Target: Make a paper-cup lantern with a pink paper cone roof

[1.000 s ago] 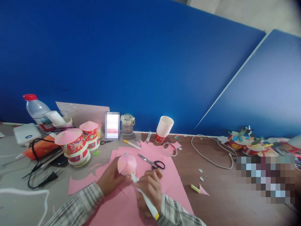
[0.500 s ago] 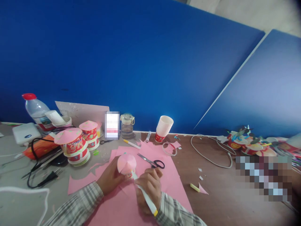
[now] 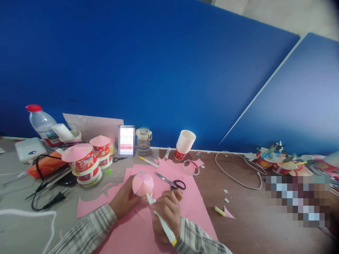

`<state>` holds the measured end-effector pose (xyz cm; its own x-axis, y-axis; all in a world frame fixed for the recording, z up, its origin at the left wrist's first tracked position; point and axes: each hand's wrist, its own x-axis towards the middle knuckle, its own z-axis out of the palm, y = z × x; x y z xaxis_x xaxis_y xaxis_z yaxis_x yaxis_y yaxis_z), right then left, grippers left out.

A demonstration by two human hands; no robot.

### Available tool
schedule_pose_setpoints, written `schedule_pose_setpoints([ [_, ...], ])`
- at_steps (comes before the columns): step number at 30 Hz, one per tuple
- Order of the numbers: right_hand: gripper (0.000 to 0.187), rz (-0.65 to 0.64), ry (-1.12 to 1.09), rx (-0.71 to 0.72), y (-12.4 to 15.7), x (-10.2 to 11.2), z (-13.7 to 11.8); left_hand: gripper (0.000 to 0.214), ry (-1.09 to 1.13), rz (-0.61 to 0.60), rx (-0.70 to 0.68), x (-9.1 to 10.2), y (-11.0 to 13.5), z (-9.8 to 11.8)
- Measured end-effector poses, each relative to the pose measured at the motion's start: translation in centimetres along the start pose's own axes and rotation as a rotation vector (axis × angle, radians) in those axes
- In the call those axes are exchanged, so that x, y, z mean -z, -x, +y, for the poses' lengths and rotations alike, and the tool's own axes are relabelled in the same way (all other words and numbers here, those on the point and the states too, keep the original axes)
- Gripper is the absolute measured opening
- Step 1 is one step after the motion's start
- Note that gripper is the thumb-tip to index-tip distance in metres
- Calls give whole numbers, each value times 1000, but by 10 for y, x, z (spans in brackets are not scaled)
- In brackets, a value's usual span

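My left hand [image 3: 126,198] is closed around the side of a small paper cup topped with a pink paper cone [image 3: 143,184]; most of the cup is hidden under the cone and behind my fingers. A white marker [image 3: 164,225] with a yellow end is gripped in my right hand [image 3: 167,214], its yellow tip at the lower edge of the cone. Both hands rest over pink paper sheets [image 3: 190,208]. Scissors [image 3: 171,181] with black handles lie partly open on the paper, just beyond my right hand. A yellow marker cap or pen [image 3: 148,162] lies farther back.
Cup models with pink cone roofs [image 3: 79,165] stand at left, near a bottle [image 3: 42,123] and black cable [image 3: 54,202]. A stack of paper cups [image 3: 185,144] and a lidded jar [image 3: 144,141] stand by the blue partition [image 3: 159,70]. Decorated cups [image 3: 283,165] sit at right.
The marker tip has shifted slightly left along the cone's lower edge, with my right hand moving a little. My left hand keeps its hold on the cup.
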<state>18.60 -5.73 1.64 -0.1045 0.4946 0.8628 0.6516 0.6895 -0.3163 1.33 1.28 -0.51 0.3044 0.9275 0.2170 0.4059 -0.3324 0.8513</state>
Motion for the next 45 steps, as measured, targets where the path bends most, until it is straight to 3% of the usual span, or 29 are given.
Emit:
schedule_pose_setpoints([
  [9,5,-5,-48,22,9,-4,0,56,78,-3,-46,1,0,1],
  [28,10,-89,-32,48,10,-9,3,52,56,1,-36,0,0,6],
  [33,7,-61,-35,55,11,-8,2,50,54,-3,-26,1,0,6],
  [42,38,39,-40,-50,4,-3,9,64,102,-8,24,-1,2,2],
  [45,39,44,-82,-97,1,-5,12,64,80,11,-7,-1,2,4],
])
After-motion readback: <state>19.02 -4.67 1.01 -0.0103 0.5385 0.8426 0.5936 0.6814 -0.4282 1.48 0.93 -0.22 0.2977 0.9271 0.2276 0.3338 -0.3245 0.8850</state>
